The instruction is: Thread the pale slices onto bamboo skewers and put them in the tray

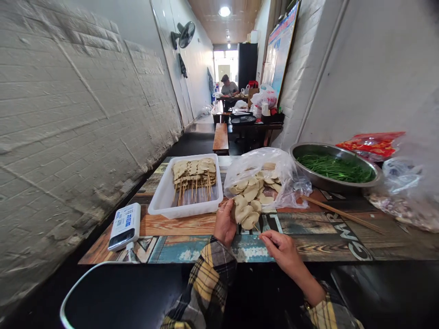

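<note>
My left hand (225,224) is closed on a small stack of pale flat food slices (247,211) held upright at the table's near edge. My right hand (281,247) is pinched on the lower end of a thin bamboo skewer (257,228) that runs up into those slices. Just behind them lies an open clear plastic bag (270,176) with more of the same slices. To the left stands a white plastic tray (164,198) that holds several finished skewers (196,176) of slices.
A white power bank (124,226) lies at the table's left edge with a cable. Loose bamboo sticks (339,214) lie to the right. A steel basin (308,151) of green stalks and more plastic bags stand at the right. A person sits far back in the corridor.
</note>
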Motion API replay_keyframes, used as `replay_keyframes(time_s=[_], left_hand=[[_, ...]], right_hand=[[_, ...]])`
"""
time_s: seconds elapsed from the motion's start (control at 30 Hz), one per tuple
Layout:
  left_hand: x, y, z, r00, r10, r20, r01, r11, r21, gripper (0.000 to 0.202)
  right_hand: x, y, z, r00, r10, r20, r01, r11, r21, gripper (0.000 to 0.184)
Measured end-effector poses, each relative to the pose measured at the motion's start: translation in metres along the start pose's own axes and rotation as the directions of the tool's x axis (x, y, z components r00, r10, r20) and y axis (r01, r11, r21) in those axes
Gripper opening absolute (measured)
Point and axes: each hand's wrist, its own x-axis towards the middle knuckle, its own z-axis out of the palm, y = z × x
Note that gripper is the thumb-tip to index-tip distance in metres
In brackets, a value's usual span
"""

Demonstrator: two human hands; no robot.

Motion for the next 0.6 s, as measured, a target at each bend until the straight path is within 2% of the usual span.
replay_keyframes(time_s=[0.17, 0.3, 0.4, 0.5, 0.6], left_hand=[[-0.003, 0.004, -0.001, 0.998, -0.069, 0.014, 0.069, 0.997, -0.027, 0.028], [-0.007, 0.007, -0.001, 0.995, -0.099, 0.034, 0.100, 0.994, -0.043, 0.031], [-0.009, 0.007, -0.001, 0.994, -0.098, 0.055, 0.100, 0.994, -0.035, 0.031], [-0.010, 0.003, -0.004, 0.992, -0.107, 0.064, 0.109, 0.994, -0.028, 0.030], [-0.008, -0.003, -0.007, 0.990, -0.125, 0.066, 0.127, 0.991, -0.028, 0.033]], right_hand=[[-0.001, -0.002, -0.018, 0.997, 0.031, -0.067, -0.030, 0.999, 0.015, 0.038], [0.007, -0.014, -0.041, 0.990, -0.020, -0.138, 0.011, 0.998, -0.066, 0.039], [0.019, -0.027, -0.053, 0.989, -0.053, -0.139, 0.040, 0.994, -0.097, 0.039], [0.035, -0.041, -0.058, 0.989, -0.092, -0.117, 0.077, 0.989, -0.128, 0.038], [0.056, -0.059, -0.053, 0.986, -0.133, -0.102, 0.119, 0.983, -0.137, 0.038]])
